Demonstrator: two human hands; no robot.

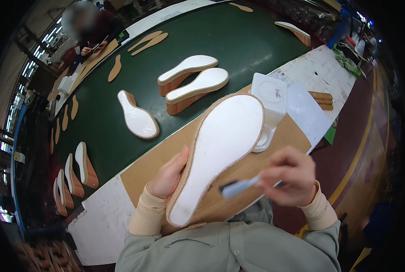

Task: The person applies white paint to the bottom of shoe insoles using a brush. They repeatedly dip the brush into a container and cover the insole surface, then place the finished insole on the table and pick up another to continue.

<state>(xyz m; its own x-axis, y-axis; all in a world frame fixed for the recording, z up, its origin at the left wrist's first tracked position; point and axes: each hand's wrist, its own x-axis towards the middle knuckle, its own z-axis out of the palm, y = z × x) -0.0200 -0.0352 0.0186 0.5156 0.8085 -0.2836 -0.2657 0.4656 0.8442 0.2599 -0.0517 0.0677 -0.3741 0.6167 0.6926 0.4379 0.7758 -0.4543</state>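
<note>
- Left hand (170, 174): grip clasps the left edge of the white-faced wedge sole (223, 133), frame centre.
- Right hand (289, 177), lower right of centre: grip pinches a blurred tool (241, 186), possibly a brush.

Rows of bright strip lights (53, 32) run off to the left of this workshop. A long counter (103, 222), green-topped with scuffed white edging, stretches before me; a blue upright (337, 31) stands at its far right, and yellow lines (369, 131) mark the maroon floor (347, 131).
</note>
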